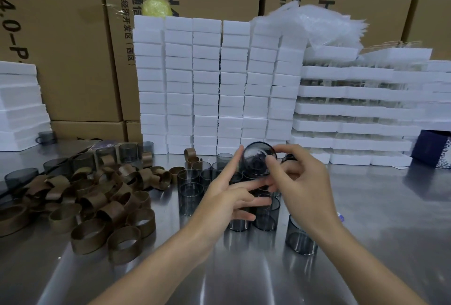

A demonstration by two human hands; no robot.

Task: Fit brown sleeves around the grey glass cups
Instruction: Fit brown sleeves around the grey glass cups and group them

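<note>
A grey glass cup (256, 156) is lifted above the table, tilted with its round end facing me. My right hand (302, 182) pinches its right rim between thumb and fingers. My left hand (229, 195) touches its left side with straight, spread fingers. Below them stand several grey glass cups (191, 195), and one more cup (299, 236) stands at the right. A heap of brown sleeves (97, 197) lies to the left. No sleeve is visible on the held cup.
The steel table (378, 207) carries stacks of white foam blocks (207, 85) and foam trays (353, 109) along the back. Cardboard boxes (73, 36) rise behind. More foam (19, 104) sits at the far left, a dark blue box (432, 148) at the far right.
</note>
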